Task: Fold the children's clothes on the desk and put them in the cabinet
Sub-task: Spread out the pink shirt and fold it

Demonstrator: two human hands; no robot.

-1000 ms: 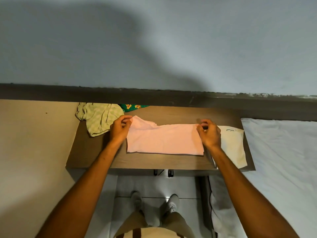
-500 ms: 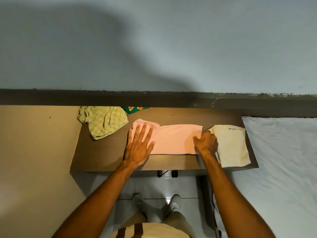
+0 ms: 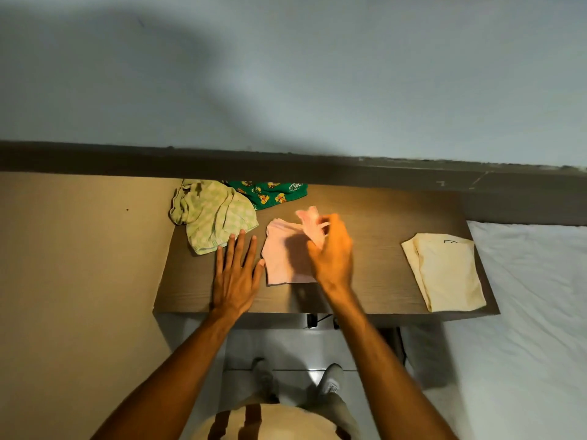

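Note:
A pink child's garment [image 3: 281, 252] lies on the brown desk [image 3: 374, 249], folded to a narrow rectangle. My right hand [image 3: 332, 252] pinches its right end and holds that end lifted over the folded part. My left hand [image 3: 236, 274] rests flat on the desk with fingers spread, just left of the pink garment and touching its edge. A crumpled pale green checked garment [image 3: 216, 214] sits at the desk's back left, with a green printed garment [image 3: 270, 193] behind it. A folded cream garment [image 3: 444, 274] lies at the right end.
The desk stands against a grey wall with a dark ledge [image 3: 317, 166]. A beige surface [image 3: 79, 265] borders it on the left and a white bed [image 3: 524, 312] on the right. My feet [image 3: 298, 376] show on the white floor under the front edge.
My right hand has carried the pink garment's right end leftward, halving its length. My left hand slid off the garment onto the bare desk. The view shifted, showing more of the green printed garment.

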